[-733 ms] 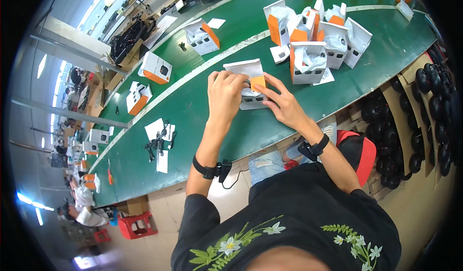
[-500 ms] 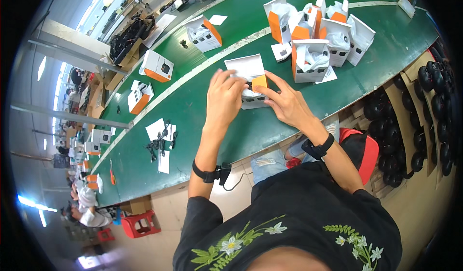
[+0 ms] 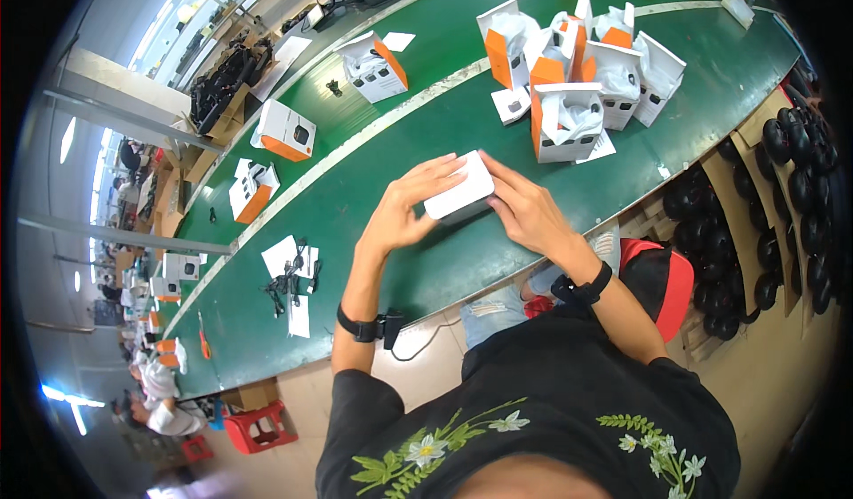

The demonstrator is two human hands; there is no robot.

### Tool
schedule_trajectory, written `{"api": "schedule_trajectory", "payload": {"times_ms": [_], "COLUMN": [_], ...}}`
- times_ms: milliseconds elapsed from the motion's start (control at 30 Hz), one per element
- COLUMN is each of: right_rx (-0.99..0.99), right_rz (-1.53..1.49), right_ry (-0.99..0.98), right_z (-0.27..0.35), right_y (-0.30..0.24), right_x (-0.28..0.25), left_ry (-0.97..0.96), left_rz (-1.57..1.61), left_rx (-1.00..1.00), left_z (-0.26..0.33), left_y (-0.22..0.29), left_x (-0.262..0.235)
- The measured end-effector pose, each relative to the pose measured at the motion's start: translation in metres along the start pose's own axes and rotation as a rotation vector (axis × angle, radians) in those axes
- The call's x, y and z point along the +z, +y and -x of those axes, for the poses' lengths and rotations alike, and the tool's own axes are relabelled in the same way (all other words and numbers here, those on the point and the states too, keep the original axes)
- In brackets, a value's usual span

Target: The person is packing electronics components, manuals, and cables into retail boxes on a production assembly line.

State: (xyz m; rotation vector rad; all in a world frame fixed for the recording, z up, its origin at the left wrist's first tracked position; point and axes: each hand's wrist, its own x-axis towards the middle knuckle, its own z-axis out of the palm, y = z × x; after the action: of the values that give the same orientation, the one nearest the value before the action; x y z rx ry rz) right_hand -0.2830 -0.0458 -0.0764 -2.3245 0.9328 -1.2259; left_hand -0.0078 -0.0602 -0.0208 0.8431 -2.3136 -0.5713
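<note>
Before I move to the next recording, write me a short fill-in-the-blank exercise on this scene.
The left hand and right hand hold a box whose top is coloured ____.
The bench beneath is coloured ____.
Black cables lie to the ____ of the box.

Missing words: white; green; left.

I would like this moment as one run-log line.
left hand: at left side of white rectangular cardboard box; right hand: at its right side; below: smooth green table
</note>
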Motion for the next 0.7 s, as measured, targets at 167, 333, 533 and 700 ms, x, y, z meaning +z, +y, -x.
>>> {"api": "schedule_trajectory", "payload": {"times_ms": [167,333,533,700], "right_rx": [0.15,0.259,0.053,-0.011], "right_rz": [-0.182,-0.347,-0.028,0.083], "right_ry": [0.004,0.049,-0.041,-0.047], "right_z": [0.001,-0.008,-0.008,-0.011], "right_y": [-0.008,-0.02,-0.005,-0.022], "right_x": [0.007,0.005,0.002,-0.01], "left_ry": [0.051,0.162,0.016,0.103], "left_rz": [-0.146,-0.186,-0.351,-0.338], "left_rx": [-0.016,-0.058,-0.102,-0.071], "left_z": [0.007,0.01,0.014,0.021], "left_y": [0.027,0.024,0.033,0.03], "left_x": [0.0,0.011,0.007,0.021]}}
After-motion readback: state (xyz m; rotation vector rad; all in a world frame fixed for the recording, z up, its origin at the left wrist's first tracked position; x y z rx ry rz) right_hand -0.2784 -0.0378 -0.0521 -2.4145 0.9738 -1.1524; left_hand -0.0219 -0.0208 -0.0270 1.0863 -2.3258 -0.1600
